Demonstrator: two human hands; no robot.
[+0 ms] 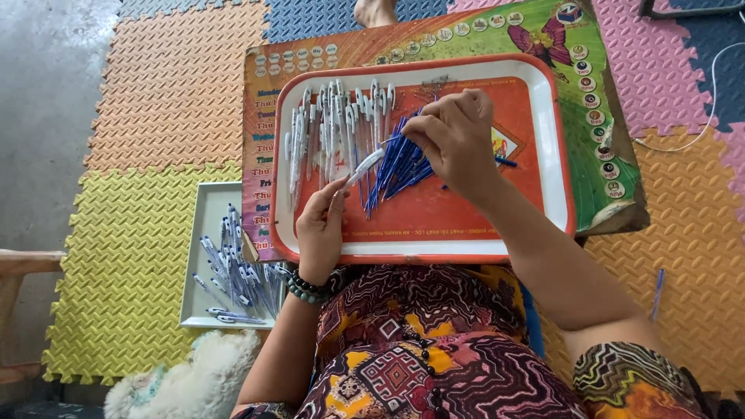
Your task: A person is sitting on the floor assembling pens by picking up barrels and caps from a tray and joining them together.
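My left hand [320, 226] holds a white pen barrel [365, 167] slanting up to the right over an orange tray [434, 209]. My right hand [456, 138] pinches a thin blue refill above a loose pile of blue refills [397, 167] in the tray's middle. A row of several white pen barrels [334, 124] lies along the tray's far left part. The tray rests on a small colourful printed table [613, 155] in front of my lap.
A white tray [203, 233] with several finished white-and-blue pens [237, 271] lies on the yellow foam mat at my left. A single blue refill [657, 293] lies on the orange mat at right. A white fluffy animal [194, 380] sits by my left knee. A white cable [706, 116] runs at far right.
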